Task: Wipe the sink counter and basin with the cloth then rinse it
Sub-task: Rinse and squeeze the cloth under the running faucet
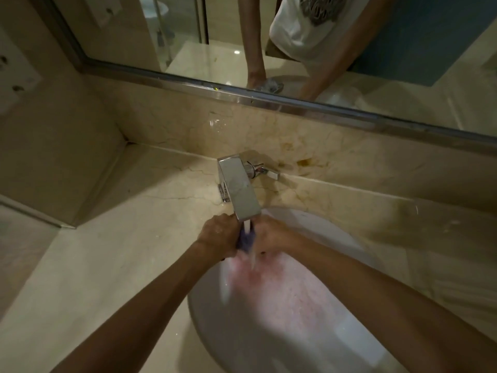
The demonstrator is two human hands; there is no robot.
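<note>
A small blue cloth [246, 241] is bunched between both hands under the spout of the chrome faucet [238, 189], and a stream of water runs onto it. My left hand [219, 235] grips the cloth from the left. My right hand [270, 236] grips it from the right. Most of the cloth is hidden by the fingers. Below the hands lies the white basin [336, 343], wet and tinted pink under the stream. The beige marble counter [113, 259] surrounds the basin.
The faucet lever [266, 170] points right behind the spout. A brown stain [306, 162] marks the marble backsplash. A framed mirror [188, 36] runs along the back wall and reflects a person's arms. A side wall with sockets [16, 87] stands at the left.
</note>
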